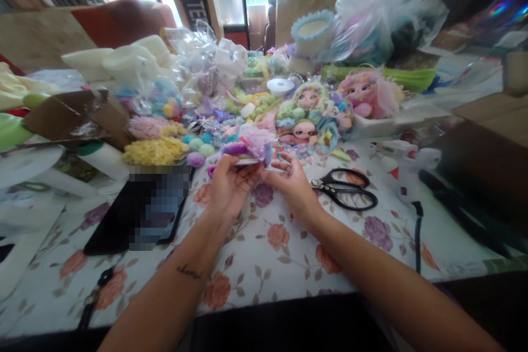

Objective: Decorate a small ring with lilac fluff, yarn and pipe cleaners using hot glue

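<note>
A fluffy pink-and-purple craft piece [256, 140] with a purple band is held just above the tablecloth. My left hand [231, 184] is closed around its lower edge, palm turned up. Close against its right side is my right hand [293, 184], fingers curled and thumb near the left fingertips. Whatever sits between the right fingers is too small to name. Black-handled scissors [348, 190] lie just right of my right hand, blades partly hidden behind it. Pastel pompoms [202, 146] and a doll head with a green hat [304, 131] lie beyond the hands.
A dark tablet [111, 214] lies at left, beside a bundle of yellow yarn [154, 151] and a cardboard box [61, 115]. A white glue gun [408, 168] stands at right with its cord trailing down. Doll heads, plastic bags [371, 16] and a ribbon spool [280, 85] crowd the back.
</note>
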`<state>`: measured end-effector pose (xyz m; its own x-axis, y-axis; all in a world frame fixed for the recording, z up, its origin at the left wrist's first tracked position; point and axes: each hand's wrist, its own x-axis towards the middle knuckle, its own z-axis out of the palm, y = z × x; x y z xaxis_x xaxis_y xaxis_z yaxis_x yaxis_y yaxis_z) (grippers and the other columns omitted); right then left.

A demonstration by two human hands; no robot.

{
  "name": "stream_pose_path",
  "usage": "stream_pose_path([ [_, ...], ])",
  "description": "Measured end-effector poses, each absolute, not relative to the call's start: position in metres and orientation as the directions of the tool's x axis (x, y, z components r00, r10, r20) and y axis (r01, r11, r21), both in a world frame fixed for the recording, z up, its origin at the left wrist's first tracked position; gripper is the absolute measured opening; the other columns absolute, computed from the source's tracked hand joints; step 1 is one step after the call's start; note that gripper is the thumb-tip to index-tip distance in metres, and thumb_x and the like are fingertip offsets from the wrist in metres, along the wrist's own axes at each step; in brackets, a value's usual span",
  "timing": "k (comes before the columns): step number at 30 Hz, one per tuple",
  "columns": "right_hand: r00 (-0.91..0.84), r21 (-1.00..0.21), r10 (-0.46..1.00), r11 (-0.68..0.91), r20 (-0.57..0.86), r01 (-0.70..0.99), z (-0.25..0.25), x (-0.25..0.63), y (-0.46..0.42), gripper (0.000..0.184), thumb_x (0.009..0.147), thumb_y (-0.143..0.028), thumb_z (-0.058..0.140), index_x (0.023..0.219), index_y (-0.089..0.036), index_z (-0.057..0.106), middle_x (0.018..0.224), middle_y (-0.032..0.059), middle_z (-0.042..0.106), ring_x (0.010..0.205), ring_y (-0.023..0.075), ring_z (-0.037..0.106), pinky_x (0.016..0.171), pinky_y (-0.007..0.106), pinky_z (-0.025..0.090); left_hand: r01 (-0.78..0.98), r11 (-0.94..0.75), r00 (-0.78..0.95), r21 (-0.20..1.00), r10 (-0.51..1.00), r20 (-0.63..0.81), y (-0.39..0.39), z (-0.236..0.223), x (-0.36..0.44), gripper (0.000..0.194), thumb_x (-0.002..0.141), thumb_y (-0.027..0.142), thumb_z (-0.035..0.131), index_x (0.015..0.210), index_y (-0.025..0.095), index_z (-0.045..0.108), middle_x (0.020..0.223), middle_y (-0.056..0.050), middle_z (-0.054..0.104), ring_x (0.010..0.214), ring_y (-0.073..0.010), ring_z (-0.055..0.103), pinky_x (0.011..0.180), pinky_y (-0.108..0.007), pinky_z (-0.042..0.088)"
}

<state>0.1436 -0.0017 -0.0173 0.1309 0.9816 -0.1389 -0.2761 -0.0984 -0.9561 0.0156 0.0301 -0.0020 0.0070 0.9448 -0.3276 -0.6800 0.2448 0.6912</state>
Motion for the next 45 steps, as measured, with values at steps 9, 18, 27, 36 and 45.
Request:
stream_pose_path([
  [9, 0.133, -0.977, 0.986, -0.075, -0.103, -0.2, -0.015, 0.142, -0.005, 0.081, 0.066, -0.043, 0.076, 0.133, -0.021, 0.037, 0.132, 0.0156, 0.049, 0.108, 0.0251, 0.062, 0.081, 0.037, 0.056, -0.716, 0.24, 0.016, 0.655, 0.944, -0.329, 0.032, 0.005, 0.014, 0.011, 0.072, 0.017, 0.055, 0.078, 0.014, 0.064, 0.071, -0.008, 0.072, 0.071, -0.0199, 0.072, 0.069, -0.027, 0.061],
  [18, 0.171, -0.681, 0.821, 0.314, 0.544, 0.662, -0.021, 0.233, -0.036, 0.022, 0.088, -0.032, 0.061, 0.105, -0.019, 0.065, 0.106, 0.0115, 0.069, 0.102, 0.0272, 0.065, 0.094, 0.05, 0.052, -0.789, 0.201, -0.023, 0.581, 0.935, -0.355, 0.034, 0.007, 0.013, 0.012, 0.075, 0.012, 0.051, 0.078, 0.015, 0.062, 0.07, -0.008, 0.073, 0.067, -0.0202, 0.073, 0.068, -0.031, 0.063],
  [27, -0.137, -0.236, 0.8, 0.329, 0.584, 0.914, -0.056, 0.271, -0.064, 0.035, 0.093, -0.033, 0.059, 0.121, -0.011, 0.063, 0.12, 0.0194, 0.066, 0.11, 0.0331, 0.063, 0.092, 0.052, 0.054, -0.739, 0.242, 0.02, 0.629, 0.941, -0.338, 0.025, 0.004, 0.022, 0.01, 0.071, 0.013, 0.055, 0.068, 0.016, 0.064, 0.07, -0.009, 0.075, 0.067, -0.0235, 0.074, 0.064, -0.033, 0.063],
  [36, -0.131, -0.213, 0.793, 0.313, 0.595, 0.926, -0.058, 0.264, -0.051, 0.028, 0.096, -0.025, 0.054, 0.118, -0.012, 0.065, 0.113, 0.0173, 0.067, 0.102, 0.0299, 0.064, 0.087, 0.047, 0.054, -0.769, 0.259, 0.015, 0.584, 0.921, -0.388, 0.028, 0.011, 0.02, 0.009, 0.069, 0.012, 0.055, 0.068, 0.016, 0.063, 0.068, -0.009, 0.074, 0.065, -0.0215, 0.073, 0.063, -0.032, 0.063],
  [45, -0.088, -0.145, 0.708, 0.262, 0.7, 0.954, -0.046, 0.244, -0.028, 0.021, 0.096, -0.021, 0.055, 0.109, -0.011, 0.067, 0.105, 0.0167, 0.068, 0.097, 0.0292, 0.061, 0.086, 0.045, 0.05, -0.787, 0.305, 0.055, 0.536, 0.901, -0.431, 0.031, 0.009, 0.014, 0.006, 0.067, 0.016, 0.058, 0.068, 0.016, 0.063, 0.068, -0.01, 0.073, 0.064, -0.0222, 0.072, 0.061, -0.03, 0.061],
])
